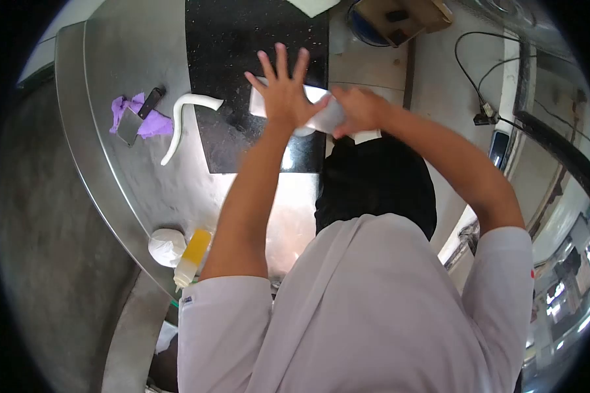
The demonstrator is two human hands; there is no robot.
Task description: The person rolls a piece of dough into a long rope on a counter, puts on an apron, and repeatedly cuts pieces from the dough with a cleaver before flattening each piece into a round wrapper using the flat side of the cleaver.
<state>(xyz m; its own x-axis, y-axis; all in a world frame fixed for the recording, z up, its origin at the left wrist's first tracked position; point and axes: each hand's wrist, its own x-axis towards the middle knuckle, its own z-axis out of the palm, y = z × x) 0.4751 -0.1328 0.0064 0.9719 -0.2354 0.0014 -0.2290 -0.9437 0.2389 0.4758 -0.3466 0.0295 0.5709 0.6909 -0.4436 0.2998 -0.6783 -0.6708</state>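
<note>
A board (226, 147) is set on the table (157, 203), beneath the left hand (283, 101); from it, the right hand (360, 108) is placed at three o'clock, a cloth (157, 124) at eight, a bottle (196, 251) at seven.

A steel table (128, 49) carries a black slab (249, 33) beneath the left hand's fingers (281, 60); left of them lie a curved white strip (177, 128) and purple cloth (156, 125).

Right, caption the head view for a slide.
Left hand spread over, and right hand holding, a white item above a black slab; curved white strip nearby.
</note>
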